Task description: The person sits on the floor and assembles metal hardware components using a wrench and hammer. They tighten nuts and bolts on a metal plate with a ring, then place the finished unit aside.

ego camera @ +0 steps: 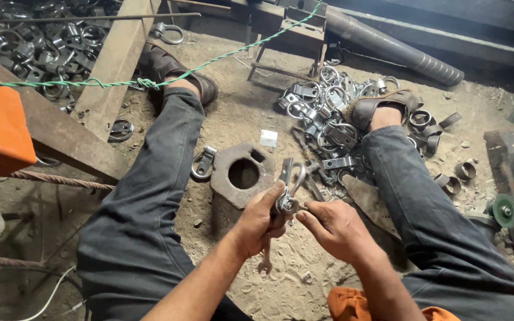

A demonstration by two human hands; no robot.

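Centre frame, low: left hand (261,219) has its fingers wrapped tight round the base of a grey steel clamp with a curved loop (290,185), long axis running up and slightly right from the fist. Right hand (335,229) sits just right of it, fingertips pinched at the clamp's lower fitting, touching. A small steel spanner (265,261) hangs below the left hand. Clamp looks dull, bare metal, scuffed.

free: sand ahead | blocked: iron block (242,172), clamp heap (328,113), likely
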